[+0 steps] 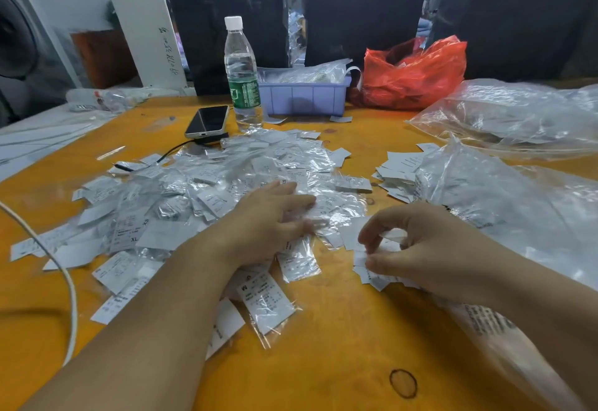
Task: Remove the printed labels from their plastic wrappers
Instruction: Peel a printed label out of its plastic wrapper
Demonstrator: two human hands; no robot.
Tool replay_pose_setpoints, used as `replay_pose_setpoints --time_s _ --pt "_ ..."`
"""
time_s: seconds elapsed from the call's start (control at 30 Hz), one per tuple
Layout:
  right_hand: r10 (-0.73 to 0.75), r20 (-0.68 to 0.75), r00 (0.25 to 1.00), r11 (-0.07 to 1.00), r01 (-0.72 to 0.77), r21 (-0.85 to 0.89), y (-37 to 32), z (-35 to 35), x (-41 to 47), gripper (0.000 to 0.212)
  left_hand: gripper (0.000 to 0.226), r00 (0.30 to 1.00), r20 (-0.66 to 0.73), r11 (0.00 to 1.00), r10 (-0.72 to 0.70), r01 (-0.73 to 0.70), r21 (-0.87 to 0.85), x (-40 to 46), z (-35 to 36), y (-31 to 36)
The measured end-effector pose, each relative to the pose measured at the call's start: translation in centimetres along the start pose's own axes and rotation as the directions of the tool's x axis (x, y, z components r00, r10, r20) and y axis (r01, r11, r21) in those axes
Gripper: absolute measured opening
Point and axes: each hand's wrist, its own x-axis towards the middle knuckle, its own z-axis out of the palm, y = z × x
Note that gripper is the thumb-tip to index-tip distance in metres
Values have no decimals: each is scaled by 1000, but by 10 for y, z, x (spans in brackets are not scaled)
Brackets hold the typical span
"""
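Note:
A wide heap of printed labels in clear plastic wrappers (200, 190) covers the middle of the orange table (339, 346). My left hand (268, 219) lies palm down on the heap's right side, fingers spread over a wrapped label. My right hand (417, 249) is to the right, thumb and fingers pinched on a few white bare labels (388, 236) above a small stack of bare labels (372, 276). One wrapped label marked M (267, 300) lies near my left forearm. More bare labels (399, 168) lie stacked further back on the right.
A water bottle (242, 77), a phone (207, 121) on a cable, a purple tray (304, 95) and a red plastic bag (414, 74) stand at the back. Large clear plastic bags (504, 119) fill the right side. A white cable (69, 284) curves along the left.

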Motion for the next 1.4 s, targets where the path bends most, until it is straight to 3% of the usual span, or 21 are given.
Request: replay_pose_setpoints --time_s 0.2,0.3,0.37,0.47,0.53,0.63,0.9,1.0,1.07,1.17,1.4 --pt "-10 2 1000 1000 10 11 -2 0 -1 15 36 981 -193 996 16 2 92 2 4 15" --pt "-8 12 1000 1000 8 23 -4 0 -2 15 28 960 -271 996 72 -82 -27 -6 -6 18" --pt "-4 20 1000 999 4 46 -4 -1 -3 14 34 985 -141 992 95 -105 -66 -13 -14 16" --pt "2 32 999 999 -3 50 -6 -1 -3 13 58 987 159 999 11 -3 -54 -19 -19 10" --pt "1 34 999 999 -3 53 -8 -2 -3 15 59 977 211 996 -11 29 -83 -18 -17 7" --pt "-1 41 999 998 -1 60 -10 -2 -4 15 48 990 139 994 32 -16 -111 -9 -10 7" --pt "-13 25 1000 998 12 64 -12 -2 -5 16 36 983 -131 980 130 -108 166 4 8 14" --pt "-18 26 1000 998 16 68 -13 -2 -6 15 32 968 -211 990 138 -131 45 -1 6 14" --pt "-10 18 1000 998 9 62 -11 -2 -5 16 46 982 -163 995 100 -102 -2 -3 7 14" --pt "-11 12 1000 999 10 42 -10 -1 -4 16 64 993 -114 993 34 -20 116 1 15 19" --pt "6 24 1000 999 -7 47 -9 1 -4 16 53 960 -276 982 -45 94 167 8 18 26"
